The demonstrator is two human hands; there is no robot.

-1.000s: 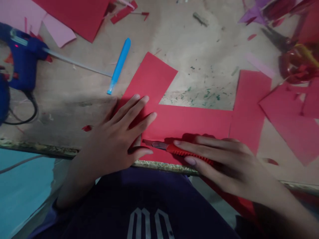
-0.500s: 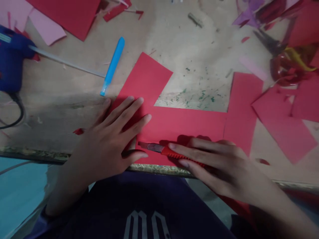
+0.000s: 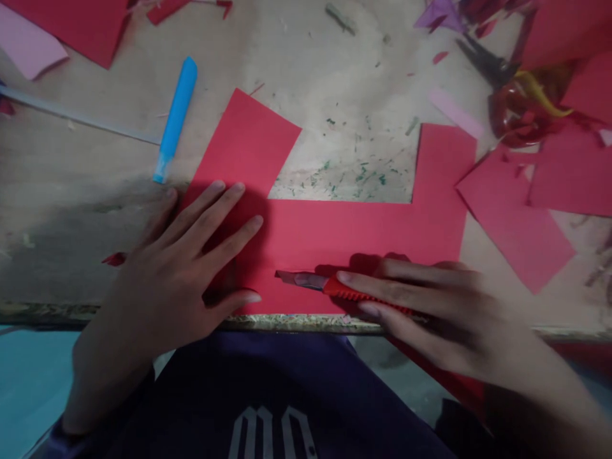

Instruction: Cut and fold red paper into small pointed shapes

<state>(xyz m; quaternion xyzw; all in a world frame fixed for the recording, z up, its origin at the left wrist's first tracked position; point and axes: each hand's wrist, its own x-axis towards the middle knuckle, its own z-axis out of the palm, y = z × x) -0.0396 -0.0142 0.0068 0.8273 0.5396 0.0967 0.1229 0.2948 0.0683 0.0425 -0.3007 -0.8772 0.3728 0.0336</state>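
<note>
Red paper pieces (image 3: 329,229) lie at the table's near edge, one long strip running sideways with other strips slanting up at its left and right ends. My left hand (image 3: 176,268) presses on the left part of the paper, fingers spread flat. In my right hand (image 3: 430,312) is a red box cutter (image 3: 344,288), gripped between thumb and fingers. Its blade points left and lies low over the strip, to the right of my left thumb. Whether the blade tip touches the paper I cannot tell.
A blue pen-like tool (image 3: 176,118) lies beyond my left hand, beside a thin pale rod (image 3: 95,121). Scissors (image 3: 492,64) with red and yellow handles rest at upper right among red paper scraps (image 3: 521,217). Green bits are scattered on the tabletop (image 3: 306,57).
The view has shifted, so things on the table appear further left. Relative to the paper, my right hand and the box cutter have moved right. My left hand stays on the paper.
</note>
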